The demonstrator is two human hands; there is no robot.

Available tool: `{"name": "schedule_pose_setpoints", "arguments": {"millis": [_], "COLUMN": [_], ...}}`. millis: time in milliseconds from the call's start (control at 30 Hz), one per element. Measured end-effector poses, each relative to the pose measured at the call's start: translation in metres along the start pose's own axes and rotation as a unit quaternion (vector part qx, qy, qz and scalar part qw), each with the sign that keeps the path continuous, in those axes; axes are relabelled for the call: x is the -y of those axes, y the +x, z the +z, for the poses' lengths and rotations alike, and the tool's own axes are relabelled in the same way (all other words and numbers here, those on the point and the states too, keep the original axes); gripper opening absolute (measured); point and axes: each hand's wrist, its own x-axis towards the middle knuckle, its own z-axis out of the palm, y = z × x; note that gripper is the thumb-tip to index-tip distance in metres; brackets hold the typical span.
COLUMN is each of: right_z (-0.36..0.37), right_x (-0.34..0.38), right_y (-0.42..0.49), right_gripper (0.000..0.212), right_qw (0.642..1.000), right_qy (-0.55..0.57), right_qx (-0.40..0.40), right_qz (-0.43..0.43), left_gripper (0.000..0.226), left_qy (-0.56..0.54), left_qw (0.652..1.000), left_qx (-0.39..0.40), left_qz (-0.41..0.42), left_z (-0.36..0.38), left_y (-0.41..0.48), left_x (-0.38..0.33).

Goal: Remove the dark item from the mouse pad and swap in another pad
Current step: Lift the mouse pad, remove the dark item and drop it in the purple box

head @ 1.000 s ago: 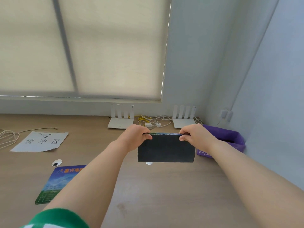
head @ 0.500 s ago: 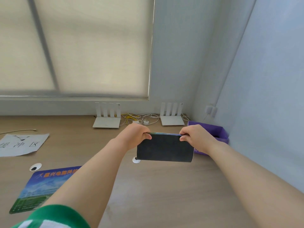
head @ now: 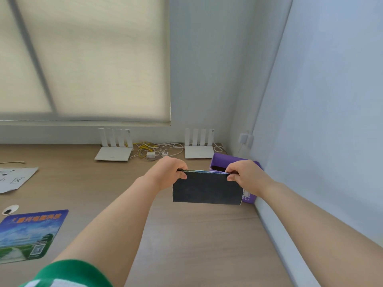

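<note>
A dark pad [head: 207, 189] is being held upright above the wooden desk [head: 196, 235], its black underside being turned toward the camera. Its top edge is being pinched at one corner by the left hand [head: 169, 172] and at the other by the right hand [head: 245, 175], fingers closed tightly on it. Just beyond the right fingers, a purple box [head: 222, 160] is being partly hidden by the pad. Well away from the left fingers, a printed mouse pad [head: 29, 235] is lying flat, with a sheet of paper [head: 14, 179] beyond it. Two white routers [head: 114, 153] are standing past the knuckles.
</note>
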Motion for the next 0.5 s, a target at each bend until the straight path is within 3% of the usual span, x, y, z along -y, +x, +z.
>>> {"name": "schedule_pose_setpoints", "arguments": {"millis": [200,500], "right_z": [-0.014,-0.007], "right_x": [-0.049,-0.077], "right_y": [-0.011,-0.009], "right_gripper": [0.013,0.015], "right_qw": [1.0,0.999], "right_qy": [0.01,0.005], "right_qx": [0.005,0.003], "right_qz": [0.012,0.05], "left_gripper": [0.016,0.021], "left_qy": [0.008,0.03], "left_qw": [1.0,0.998], "left_qx": [0.005,0.051], "left_qz": [-0.008,0.008], "left_z": [0.028,0.049], "left_y": [0.032,0.07], "left_x": [-0.039,-0.042]}}
